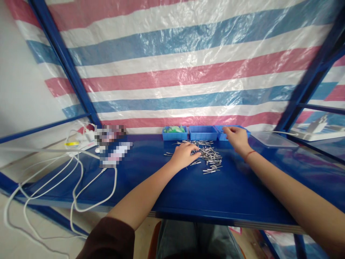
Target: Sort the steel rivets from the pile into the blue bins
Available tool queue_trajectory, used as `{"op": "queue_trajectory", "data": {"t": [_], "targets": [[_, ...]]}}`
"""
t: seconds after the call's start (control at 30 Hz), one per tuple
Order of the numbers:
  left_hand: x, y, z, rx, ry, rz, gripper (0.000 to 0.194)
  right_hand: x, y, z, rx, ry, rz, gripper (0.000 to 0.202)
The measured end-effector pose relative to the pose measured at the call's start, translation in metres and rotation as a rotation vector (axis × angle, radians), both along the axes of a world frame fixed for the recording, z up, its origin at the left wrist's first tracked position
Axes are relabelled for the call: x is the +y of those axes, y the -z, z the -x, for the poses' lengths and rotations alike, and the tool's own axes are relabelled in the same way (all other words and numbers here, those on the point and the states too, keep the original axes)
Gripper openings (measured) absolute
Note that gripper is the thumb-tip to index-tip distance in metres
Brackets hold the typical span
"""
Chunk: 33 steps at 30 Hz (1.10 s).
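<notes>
A loose pile of slim silver pins that look like blind rivets lies on the blue tabletop. At the pile's left side, my left hand rests low with thumb and forefinger apart, touching or just over the rivets. My right hand is above the right blue bin, its fingers drawn together and pointing left; whatever they hold is too small to make out. The middle blue bin stands beside it. A left blue bin holds a crumpled green plastic bag.
White cables and a power strip spread over the table's left side, near a blurred-out item. A clear plastic lid lies right of the bins. Blue posts and a striped plastic sheet close off the back.
</notes>
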State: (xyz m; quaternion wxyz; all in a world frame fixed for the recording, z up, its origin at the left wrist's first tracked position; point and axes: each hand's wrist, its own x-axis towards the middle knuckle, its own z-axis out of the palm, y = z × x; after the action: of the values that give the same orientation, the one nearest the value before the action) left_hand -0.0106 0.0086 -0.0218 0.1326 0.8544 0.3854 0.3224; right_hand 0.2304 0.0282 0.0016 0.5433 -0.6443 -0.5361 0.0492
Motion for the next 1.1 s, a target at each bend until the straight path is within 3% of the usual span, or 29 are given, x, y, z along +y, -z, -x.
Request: {"op": "queue_trajectory", "data": {"t": [0.07, 0.17, 0.37, 0.57, 0.77, 0.9, 1.1], "targets": [[-0.003, 0.002, 0.001, 0.141, -0.007, -0.014, 0.025, 0.009, 0.002, -0.023, -0.039, 0.077, 0.022, 0.033], [-0.005, 0.002, 0.001, 0.199, 0.008, -0.001, 0.025, 0.015, 0.006, -0.046, -0.069, 0.128, 0.081, 0.032], [-0.007, -0.003, 0.000, 0.250, -0.005, -0.004, 0.018, 0.017, 0.015, -0.054, -0.059, 0.106, 0.109, 0.033], [-0.011, -0.004, -0.001, 0.277, -0.024, -0.101, 0.021, 0.002, 0.012, -0.022, -0.100, -0.126, 0.037, 0.026], [-0.002, 0.000, -0.005, -0.079, -0.013, -0.007, 0.020, -0.033, 0.002, 0.036, -0.245, -0.507, 0.085, 0.025], [0.004, 0.001, -0.007, -0.325, 0.031, 0.121, 0.018, -0.049, 0.000, 0.062, -0.247, -0.569, 0.054, 0.024], [0.004, 0.003, -0.011, -0.479, 0.180, 0.256, 0.021, -0.054, -0.002, 0.070, -0.047, -0.596, -0.010, 0.034]]}}
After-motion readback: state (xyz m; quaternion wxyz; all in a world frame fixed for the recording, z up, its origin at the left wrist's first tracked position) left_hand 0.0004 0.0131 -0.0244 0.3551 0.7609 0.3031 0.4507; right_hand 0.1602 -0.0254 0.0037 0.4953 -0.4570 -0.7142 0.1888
